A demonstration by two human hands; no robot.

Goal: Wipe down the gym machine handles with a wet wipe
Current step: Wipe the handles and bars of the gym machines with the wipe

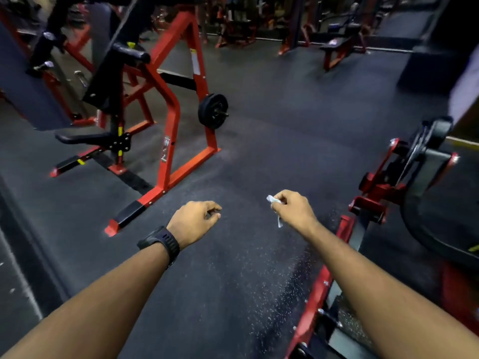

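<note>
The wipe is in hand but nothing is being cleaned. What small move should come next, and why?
Probably carry the right hand, whose fingers pinch the crumpled wet wipe, over to the red machine beside it and find a handle. Both hands hang over the dark floor, touching no equipment, and the left hand holds nothing.

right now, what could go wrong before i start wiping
The wet wipe is crumpled small in the right hand, so it may wipe little at a time or drop onto the floor. The red machine's low foot juts across that floor, a likely trip point.
</note>
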